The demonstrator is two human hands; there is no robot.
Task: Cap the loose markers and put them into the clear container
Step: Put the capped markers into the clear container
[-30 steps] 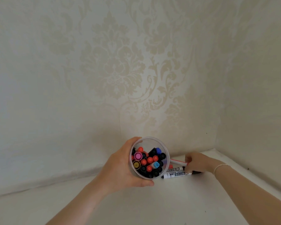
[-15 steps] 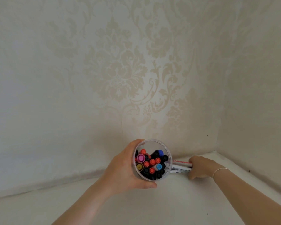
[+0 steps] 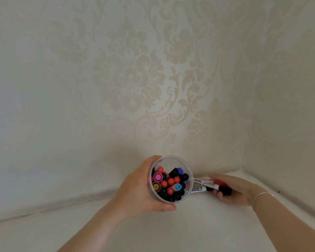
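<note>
The clear container (image 3: 171, 157) is a round, see-through tub held upright off the surface, its mouth facing the camera; it is packed with capped markers (image 3: 171, 182) standing on end, their caps showing black, red-orange, pink, yellow, light blue and dark blue; the far part of the tub's inside is bare. The left hand (image 3: 136, 190) grips the tub from its left side, thumb curled round the near rim and fingers wrapped over the far rim. Just right of the tub, the right hand (image 3: 233, 191) has its fingers curled round two loose markers (image 3: 201, 186) that lie side by side, white barrels with printed labels pointing left toward the tub; the farther one has a red cap, the nearer one a black cap; whether their barrel ends touch the tub wall I cannot tell. A thin bracelet (image 3: 262, 195) circles the right wrist. Below the hands lies a pale, off-white surface (image 3: 171, 233); it meets walls covered in cream damask wallpaper (image 3: 131, 79), and two walls join in a corner at the far right, near the right hand.
</note>
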